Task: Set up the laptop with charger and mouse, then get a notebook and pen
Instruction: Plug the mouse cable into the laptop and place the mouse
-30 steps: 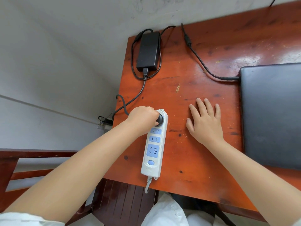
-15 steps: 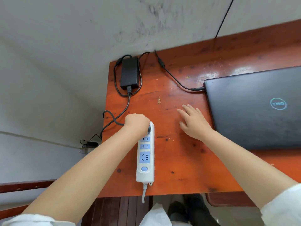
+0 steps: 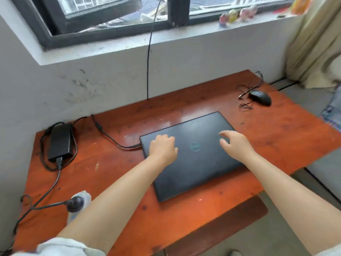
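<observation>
A closed black laptop (image 3: pixel 195 163) lies on the red-brown wooden table (image 3: pixel 118 182). My left hand (image 3: pixel 163 148) rests on the lid's left part, fingers loosely curled, holding nothing. Above the lid's right part my right hand (image 3: pixel 235 143) hovers with fingers spread. The black charger brick (image 3: pixel 60 142) lies at the table's far left; its cable enters the laptop's left side. Its round black plug (image 3: pixel 75 203) sits in the white power strip (image 3: pixel 79 204), mostly hidden under my left forearm. A black wired mouse (image 3: pixel 260 97) lies at the far right corner. No notebook or pen is visible.
A grey wall with a window sill (image 3: pixel 166 39) rises behind the table, a thin black wire (image 3: pixel 148 71) hanging down it. Small figurines (image 3: pixel 238 13) stand on the sill. A curtain (image 3: pixel 317 39) hangs at the right. A wooden seat (image 3: pixel 221 224) juts out below the table's front edge.
My left hand let go of the plug in the power strip and moved right onto the laptop lid. My right hand left the tabletop for the lid. The view swung up and right.
</observation>
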A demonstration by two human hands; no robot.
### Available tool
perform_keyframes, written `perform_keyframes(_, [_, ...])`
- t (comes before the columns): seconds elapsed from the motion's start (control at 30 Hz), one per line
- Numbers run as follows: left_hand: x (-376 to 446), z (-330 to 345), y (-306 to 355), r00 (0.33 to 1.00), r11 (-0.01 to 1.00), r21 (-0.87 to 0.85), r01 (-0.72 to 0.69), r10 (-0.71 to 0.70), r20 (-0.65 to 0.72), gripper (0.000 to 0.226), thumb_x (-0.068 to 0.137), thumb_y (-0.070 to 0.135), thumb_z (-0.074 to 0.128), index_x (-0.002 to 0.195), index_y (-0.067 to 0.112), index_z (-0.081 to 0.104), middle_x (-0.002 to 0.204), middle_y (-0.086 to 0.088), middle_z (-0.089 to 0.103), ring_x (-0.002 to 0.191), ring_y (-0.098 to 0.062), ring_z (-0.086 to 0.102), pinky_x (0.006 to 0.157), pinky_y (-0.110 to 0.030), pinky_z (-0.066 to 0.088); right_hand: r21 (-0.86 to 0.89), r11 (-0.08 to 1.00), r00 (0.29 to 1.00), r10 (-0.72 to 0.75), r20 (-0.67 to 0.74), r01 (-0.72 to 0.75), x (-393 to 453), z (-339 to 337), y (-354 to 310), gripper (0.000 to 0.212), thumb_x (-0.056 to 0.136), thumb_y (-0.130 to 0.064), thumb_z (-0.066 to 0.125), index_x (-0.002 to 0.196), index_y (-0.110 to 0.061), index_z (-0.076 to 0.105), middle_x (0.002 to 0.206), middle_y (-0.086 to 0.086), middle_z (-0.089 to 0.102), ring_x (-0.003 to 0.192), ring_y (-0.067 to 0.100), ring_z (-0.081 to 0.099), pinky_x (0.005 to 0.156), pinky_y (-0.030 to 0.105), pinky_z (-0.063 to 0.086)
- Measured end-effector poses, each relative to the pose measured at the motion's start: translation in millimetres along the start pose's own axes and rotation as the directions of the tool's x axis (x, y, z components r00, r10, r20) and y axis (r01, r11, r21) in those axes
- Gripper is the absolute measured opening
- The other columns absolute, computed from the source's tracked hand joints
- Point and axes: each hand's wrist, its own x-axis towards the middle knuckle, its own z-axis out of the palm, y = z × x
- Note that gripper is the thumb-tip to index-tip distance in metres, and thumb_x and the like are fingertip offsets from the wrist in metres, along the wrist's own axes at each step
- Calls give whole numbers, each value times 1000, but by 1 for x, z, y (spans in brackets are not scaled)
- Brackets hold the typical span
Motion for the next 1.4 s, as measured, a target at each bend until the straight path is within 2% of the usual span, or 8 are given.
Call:
perform_keyframes(0.17, [58,-8,115,989,996,62,-71,78,-124,37,93,29,48,126,12,51,135,-5,49,124,-27,41,95,-38,41,-110,994,996,-6,-91,-4,28,-75,91,33,90,-11,50,122,-3,56,127,17,59,120,30,50,99,37,41])
perform_keyframes(0.4, [115,-15,211,986,999,45,28,-20,-166,42,92,34,48,127,12,46,132,-7,50,122,-28,42,94,-38,41,-231,971,992,-89,-84,67,84,-136,183,33,89,-13,50,120,-5,57,124,18,61,116,32,52,97,42,45])
perform_keyframes(0.83, [191,-12,222,968,972,6,236,-234,-91,31,94,32,44,114,8,49,120,-9,54,115,-27,46,90,-36,41,-443,881,980,-199,-28,167,209,-144,215,25,87,-17,48,103,-6,64,106,14,69,102,32,58,81,35,45])
perform_keyframes(0.97, [217,8,225,939,942,-30,335,-337,-64,33,94,32,44,117,9,49,123,-8,53,117,-27,45,93,-37,41,-601,739,947,-303,108,305,264,-129,231,27,90,-15,43,110,-5,58,116,13,64,111,28,53,98,37,36])
perform_keyframes(1.07, [230,32,222,908,910,-67,408,-413,-70,34,94,32,46,118,8,49,129,-9,50,122,-27,42,96,-38,40,-662,607,895,-359,266,440,307,-103,236,33,91,-6,38,123,-6,48,127,13,54,122,27,44,113,48,19])
perform_keyframes(1.2, [236,61,216,860,862,-91,499,-505,-67,45,93,31,48,130,7,43,141,-13,43,131,-27,36,102,-41,39,-640,594,870,-392,298,487,348,-74,243,43,89,-3,39,132,-3,37,131,16,49,125,28,39,114,57,10])
perform_keyframes(1.33, [229,81,210,806,808,-132,574,-586,-81,50,93,34,50,133,4,42,145,-17,39,136,-29,32,107,-44,35,-648,521,821,-467,329,556,387,-75,255,27,90,-8,44,114,-5,56,110,14,63,108,30,55,112,50,23])
perform_keyframes(1.4, [222,89,209,787,792,-149,592,-608,-101,50,94,32,49,133,3,43,145,-19,39,138,-30,30,111,-45,31,-528,580,782,-502,369,621,395,-75,251,25,90,-9,47,111,-3,60,107,17,63,102,34,58,93,43,43])
